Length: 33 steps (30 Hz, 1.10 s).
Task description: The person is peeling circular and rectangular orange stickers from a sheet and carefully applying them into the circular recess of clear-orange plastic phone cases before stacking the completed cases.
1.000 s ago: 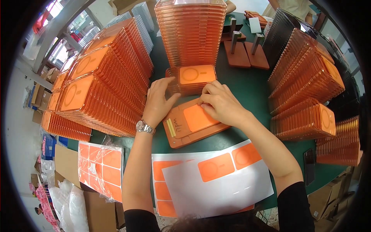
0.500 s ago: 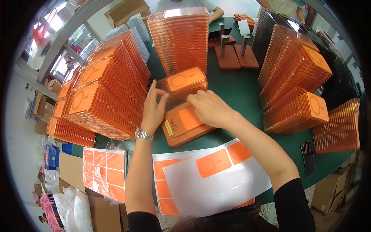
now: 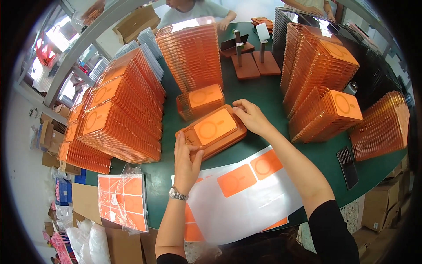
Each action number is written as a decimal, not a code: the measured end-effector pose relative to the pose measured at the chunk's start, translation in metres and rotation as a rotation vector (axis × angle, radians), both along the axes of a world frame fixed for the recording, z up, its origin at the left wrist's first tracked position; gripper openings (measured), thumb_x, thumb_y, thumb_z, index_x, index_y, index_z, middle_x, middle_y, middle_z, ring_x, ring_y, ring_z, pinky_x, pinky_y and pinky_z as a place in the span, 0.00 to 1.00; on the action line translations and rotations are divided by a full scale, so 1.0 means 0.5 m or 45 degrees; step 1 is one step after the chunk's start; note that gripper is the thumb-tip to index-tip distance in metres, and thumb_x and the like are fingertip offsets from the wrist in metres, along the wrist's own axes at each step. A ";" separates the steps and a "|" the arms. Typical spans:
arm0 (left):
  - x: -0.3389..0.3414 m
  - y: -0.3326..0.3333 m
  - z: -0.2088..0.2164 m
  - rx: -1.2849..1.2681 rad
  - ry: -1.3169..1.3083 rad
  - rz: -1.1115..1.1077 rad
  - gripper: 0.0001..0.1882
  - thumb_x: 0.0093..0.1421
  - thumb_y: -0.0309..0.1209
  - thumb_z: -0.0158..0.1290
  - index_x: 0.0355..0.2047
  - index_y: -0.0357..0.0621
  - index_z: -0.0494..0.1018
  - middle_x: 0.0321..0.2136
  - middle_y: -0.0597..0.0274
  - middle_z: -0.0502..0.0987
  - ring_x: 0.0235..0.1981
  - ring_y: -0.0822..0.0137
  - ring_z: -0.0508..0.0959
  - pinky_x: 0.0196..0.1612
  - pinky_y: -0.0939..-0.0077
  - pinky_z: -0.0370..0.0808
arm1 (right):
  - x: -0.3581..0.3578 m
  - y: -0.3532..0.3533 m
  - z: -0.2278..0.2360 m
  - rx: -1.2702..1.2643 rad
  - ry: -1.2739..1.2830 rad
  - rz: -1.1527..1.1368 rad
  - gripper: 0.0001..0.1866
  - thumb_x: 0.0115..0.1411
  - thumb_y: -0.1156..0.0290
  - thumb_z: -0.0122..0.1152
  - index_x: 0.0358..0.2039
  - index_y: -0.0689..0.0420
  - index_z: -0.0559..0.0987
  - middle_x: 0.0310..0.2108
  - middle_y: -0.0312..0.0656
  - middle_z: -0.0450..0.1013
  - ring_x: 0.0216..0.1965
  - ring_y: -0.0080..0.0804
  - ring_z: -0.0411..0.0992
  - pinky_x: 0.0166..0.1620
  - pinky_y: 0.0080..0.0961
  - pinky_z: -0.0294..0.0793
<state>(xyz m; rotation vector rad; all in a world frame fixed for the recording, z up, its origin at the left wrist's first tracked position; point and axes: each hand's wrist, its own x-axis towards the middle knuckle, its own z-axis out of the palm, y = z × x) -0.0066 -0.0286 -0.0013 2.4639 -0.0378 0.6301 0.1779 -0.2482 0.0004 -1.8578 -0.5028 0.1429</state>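
Observation:
A clear orange phone case [image 3: 228,115] lies over a brown fixture block [image 3: 220,148], tilted up to the right. An orange sticker [image 3: 215,126] with a printed ring shows in it; whether it is above or beneath the case's back I cannot tell. My left hand [image 3: 186,160] grips the case's left end, fingers along the edge and thumb at the near side. At the upper right corner my right hand [image 3: 249,115] has its fingers curled over the edge. Just behind is a short stack of orange cases [image 3: 200,99], with a stickered case on top.
Tall stacks of orange cases stand left [image 3: 127,125], behind [image 3: 191,57] and right [image 3: 325,110]. Sticker sheets [image 3: 246,211] lie in front of me, a bagged sheet pack [image 3: 123,198] at left. A black phone [image 3: 347,167] lies right. Brown stands [image 3: 245,66] stand behind; other people sit beyond.
A clear orange case now covers the block, where a bare sticker lay before. My left hand has come down from the short stack to the case; my right has moved to its far right corner.

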 end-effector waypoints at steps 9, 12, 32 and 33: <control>-0.006 0.026 -0.021 -0.203 0.048 0.272 0.35 0.65 0.37 0.59 0.67 0.35 0.59 0.70 0.36 0.53 0.68 0.42 0.62 0.68 0.57 0.61 | 0.030 0.018 0.028 -0.111 0.740 0.098 0.21 0.66 0.56 0.61 0.31 0.65 0.78 0.26 0.47 0.76 0.29 0.32 0.74 0.42 0.29 0.74; -0.009 0.046 -0.019 -0.428 0.225 0.296 0.43 0.64 0.35 0.61 0.71 0.33 0.50 0.48 0.51 0.72 0.44 0.63 0.74 0.48 0.74 0.73 | 0.009 0.026 0.025 -0.020 0.675 -0.010 0.23 0.67 0.59 0.58 0.22 0.65 0.78 0.16 0.46 0.73 0.21 0.34 0.74 0.44 0.30 0.74; 0.044 0.084 0.047 0.104 0.371 -0.274 0.52 0.54 0.42 0.68 0.72 0.40 0.51 0.68 0.45 0.60 0.73 0.48 0.55 0.73 0.45 0.44 | -0.020 0.000 0.036 -0.488 -0.932 0.532 0.52 0.45 0.39 0.74 0.64 0.61 0.70 0.63 0.55 0.65 0.65 0.52 0.61 0.66 0.45 0.61; 0.039 0.096 0.040 0.241 0.300 -0.259 0.52 0.53 0.40 0.69 0.72 0.40 0.52 0.67 0.46 0.61 0.72 0.49 0.56 0.73 0.46 0.45 | -0.024 0.019 0.027 -0.435 -1.016 0.581 0.53 0.46 0.40 0.74 0.65 0.60 0.68 0.62 0.53 0.66 0.66 0.51 0.60 0.67 0.43 0.59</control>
